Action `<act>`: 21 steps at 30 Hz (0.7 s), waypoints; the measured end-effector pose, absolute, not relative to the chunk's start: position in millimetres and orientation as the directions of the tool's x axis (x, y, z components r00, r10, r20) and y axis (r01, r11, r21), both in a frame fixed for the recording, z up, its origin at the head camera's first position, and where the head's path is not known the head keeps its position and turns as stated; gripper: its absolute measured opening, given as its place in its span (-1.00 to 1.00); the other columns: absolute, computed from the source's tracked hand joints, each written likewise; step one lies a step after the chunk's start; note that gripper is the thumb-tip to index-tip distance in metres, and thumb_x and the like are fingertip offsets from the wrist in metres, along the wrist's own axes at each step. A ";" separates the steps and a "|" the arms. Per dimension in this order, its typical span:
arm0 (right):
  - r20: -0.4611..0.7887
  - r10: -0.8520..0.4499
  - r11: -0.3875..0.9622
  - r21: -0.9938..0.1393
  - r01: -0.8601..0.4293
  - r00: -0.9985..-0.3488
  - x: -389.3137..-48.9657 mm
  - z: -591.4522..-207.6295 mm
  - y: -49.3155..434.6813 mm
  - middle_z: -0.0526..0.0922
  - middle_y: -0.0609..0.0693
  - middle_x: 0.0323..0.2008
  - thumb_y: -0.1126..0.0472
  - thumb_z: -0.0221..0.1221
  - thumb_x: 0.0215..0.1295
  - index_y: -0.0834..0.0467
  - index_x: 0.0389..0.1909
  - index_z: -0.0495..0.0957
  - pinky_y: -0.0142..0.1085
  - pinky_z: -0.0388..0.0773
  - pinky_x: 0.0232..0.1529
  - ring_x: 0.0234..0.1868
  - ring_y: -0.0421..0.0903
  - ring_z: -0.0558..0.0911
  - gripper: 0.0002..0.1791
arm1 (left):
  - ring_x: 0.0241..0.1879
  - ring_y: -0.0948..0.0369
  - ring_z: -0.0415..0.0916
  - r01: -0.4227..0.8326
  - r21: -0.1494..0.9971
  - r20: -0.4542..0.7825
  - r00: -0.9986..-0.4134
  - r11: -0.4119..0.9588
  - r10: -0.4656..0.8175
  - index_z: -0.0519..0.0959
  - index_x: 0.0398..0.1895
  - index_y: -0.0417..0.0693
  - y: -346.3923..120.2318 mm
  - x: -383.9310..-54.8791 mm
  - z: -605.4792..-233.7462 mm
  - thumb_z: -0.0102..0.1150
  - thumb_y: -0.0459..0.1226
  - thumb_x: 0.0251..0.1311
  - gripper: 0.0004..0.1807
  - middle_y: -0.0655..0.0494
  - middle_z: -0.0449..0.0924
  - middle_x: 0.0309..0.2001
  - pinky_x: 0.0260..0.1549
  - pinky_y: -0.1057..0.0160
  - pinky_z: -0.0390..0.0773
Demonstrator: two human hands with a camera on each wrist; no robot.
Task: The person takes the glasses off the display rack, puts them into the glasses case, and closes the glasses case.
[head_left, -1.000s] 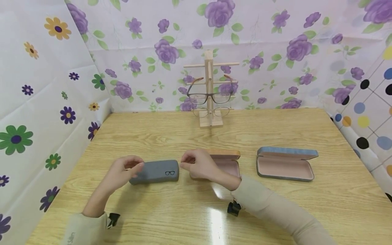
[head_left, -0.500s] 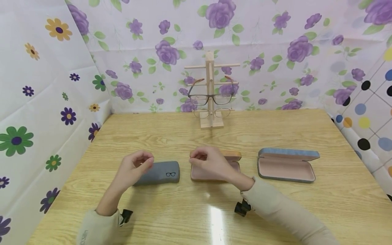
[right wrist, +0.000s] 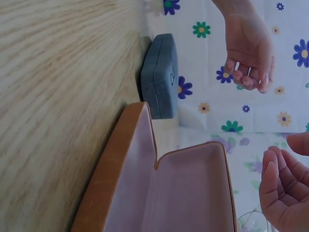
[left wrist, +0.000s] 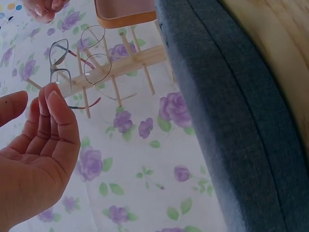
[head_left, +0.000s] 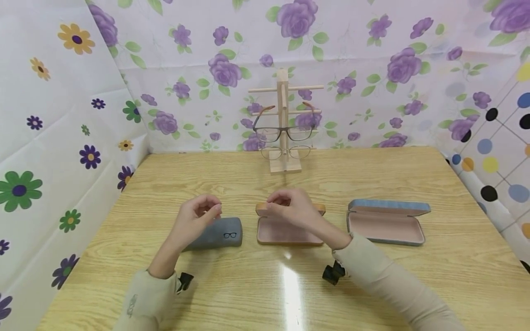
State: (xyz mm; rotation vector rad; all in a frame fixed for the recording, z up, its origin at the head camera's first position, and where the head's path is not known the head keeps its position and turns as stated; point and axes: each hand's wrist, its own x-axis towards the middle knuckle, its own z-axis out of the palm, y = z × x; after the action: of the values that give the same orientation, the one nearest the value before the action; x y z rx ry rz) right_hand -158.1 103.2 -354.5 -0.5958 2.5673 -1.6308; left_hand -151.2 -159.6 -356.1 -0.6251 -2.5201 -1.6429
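My left hand (head_left: 196, 219) hovers over the left part of a closed grey-blue glasses case (head_left: 229, 230) with a small glasses print, its fingers loosely curved and nothing in them. In the left wrist view, a gap shows between thumb and fingertips. My right hand (head_left: 296, 209) is above an open orange-brown glasses case (head_left: 285, 232) with a pinkish lining, covering part of its raised lid. Its fingers are also loosely bent and hold nothing, as the right wrist view shows (right wrist: 287, 193).
To the right lies an open blue glasses case (head_left: 385, 227), pink inside. Behind the cases stands a wooden glasses rack (head_left: 282, 82) carrying dark-framed glasses (head_left: 283, 129) and thin wire-framed glasses (head_left: 299, 146). Patterned cloth (head_left: 356, 46) hangs around the wooden table (head_left: 198, 174).
Both hands have moved right and slightly away from me. The right hand has shifted from beside the orange-brown case to over its lid. The cases and glasses stay where they were.
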 end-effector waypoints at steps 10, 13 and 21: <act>0.181 -0.247 0.356 -0.897 -0.262 -0.952 -173.2 -350.4 118.3 0.62 0.05 -0.48 0.29 0.22 0.14 0.29 -0.25 0.60 -0.31 0.50 -0.53 -0.51 -0.07 0.56 -0.82 | -0.43 0.13 0.53 0.308 0.909 0.251 -0.942 0.279 0.221 0.50 -0.21 -0.33 -145.6 -163.1 -359.7 0.09 -0.33 0.22 -0.81 -0.21 0.51 -0.38 -0.51 0.16 0.58; 0.166 -0.219 0.336 -0.912 -0.234 -0.962 -178.2 -347.5 124.5 0.63 0.07 -0.48 0.30 0.21 0.16 0.31 -0.21 0.59 -0.24 0.54 -0.51 -0.52 -0.06 0.57 -0.80 | -0.41 0.19 0.53 0.293 0.919 0.252 -0.951 0.263 0.181 0.49 -0.15 -0.33 -140.5 -166.7 -358.3 0.09 -0.34 0.22 -0.78 -0.21 0.51 -0.34 -0.48 0.21 0.58; 0.137 -0.120 0.316 -0.934 -0.168 -0.983 -191.2 -339.0 142.5 0.63 0.19 -0.36 0.26 0.18 0.20 0.29 -0.08 0.54 -0.33 0.56 -0.44 -0.49 -0.17 0.59 -0.72 | -0.39 0.11 0.53 0.264 0.925 0.249 -0.965 0.273 0.088 0.46 -0.05 -0.35 -127.1 -175.4 -346.5 0.07 -0.40 0.21 -0.74 -0.23 0.52 -0.30 -0.49 0.25 0.58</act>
State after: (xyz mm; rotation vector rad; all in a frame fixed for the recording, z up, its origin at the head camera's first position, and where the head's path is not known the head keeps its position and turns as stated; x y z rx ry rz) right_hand -191.2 142.5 -339.0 -0.2830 2.5820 -1.8408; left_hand -175.4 -127.1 -346.5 -0.3326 -2.3847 -1.7789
